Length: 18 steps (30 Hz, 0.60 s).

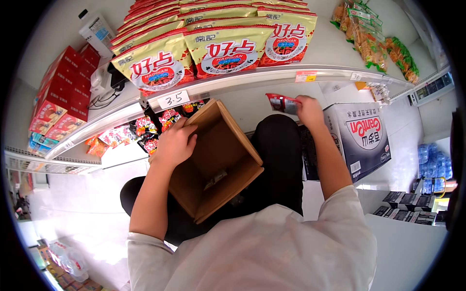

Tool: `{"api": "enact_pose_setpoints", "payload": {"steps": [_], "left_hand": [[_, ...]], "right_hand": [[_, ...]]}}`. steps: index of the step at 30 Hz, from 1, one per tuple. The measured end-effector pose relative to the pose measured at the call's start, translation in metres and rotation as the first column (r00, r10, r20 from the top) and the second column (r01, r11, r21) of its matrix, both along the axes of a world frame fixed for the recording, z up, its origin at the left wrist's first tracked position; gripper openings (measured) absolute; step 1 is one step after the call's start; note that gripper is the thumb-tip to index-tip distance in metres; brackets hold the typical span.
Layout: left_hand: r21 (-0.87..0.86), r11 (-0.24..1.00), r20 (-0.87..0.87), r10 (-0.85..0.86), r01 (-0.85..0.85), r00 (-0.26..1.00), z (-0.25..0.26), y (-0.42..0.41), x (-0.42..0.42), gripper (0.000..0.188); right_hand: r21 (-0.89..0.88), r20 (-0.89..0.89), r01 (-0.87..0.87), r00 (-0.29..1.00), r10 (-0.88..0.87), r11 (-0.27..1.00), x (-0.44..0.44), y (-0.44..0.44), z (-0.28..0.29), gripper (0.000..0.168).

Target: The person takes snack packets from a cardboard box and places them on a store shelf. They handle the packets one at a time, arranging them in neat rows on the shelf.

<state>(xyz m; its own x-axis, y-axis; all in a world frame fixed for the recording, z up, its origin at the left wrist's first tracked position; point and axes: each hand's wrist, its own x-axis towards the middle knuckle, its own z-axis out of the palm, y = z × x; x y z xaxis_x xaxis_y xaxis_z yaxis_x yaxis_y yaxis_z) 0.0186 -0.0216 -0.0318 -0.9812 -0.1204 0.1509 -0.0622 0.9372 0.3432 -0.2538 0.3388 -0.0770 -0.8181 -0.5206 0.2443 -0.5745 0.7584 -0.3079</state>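
Observation:
My left hand (176,142) grips the upper left rim of an open cardboard box (209,145), which sits tilted at my lap between my knees. A small pale packet (216,179) lies at the bottom of the box. My right hand (310,111) holds a small red and dark snack packet (284,103) by one end, to the right of the box and below the shelf edge. Red and yellow snack bags (229,51) stand in rows on the shelf in front of me. More small packets (145,125) lie on the lower shelf, behind my left hand.
The white shelf edge (255,78) with price tags runs across above my hands. A large printed drinks carton (364,138) stands right, beside my right forearm. Red boxes (65,87) and a white bottle (96,32) stand at the left; bagged snacks (366,40) lie at the upper right.

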Motion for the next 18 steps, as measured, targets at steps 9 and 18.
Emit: {"api": "enact_pose_setpoints", "payload": {"steps": [9, 18], "left_hand": [[0.000, 0.994, -0.035, -0.108, 0.108, 0.994, -0.006, 0.012, -0.011, 0.029], [-0.003, 0.947, -0.143, -0.319, 0.322, 0.937, -0.003, 0.046, -0.049, 0.026]], "right_hand": [[-0.415, -0.139, -0.234, 0.971, 0.193, 0.879, 0.072, 0.013, 0.147, 0.011], [-0.826, 0.261, -0.006, 0.882, 0.392, 0.563, 0.097, -0.026, 0.170, 0.019]]}}
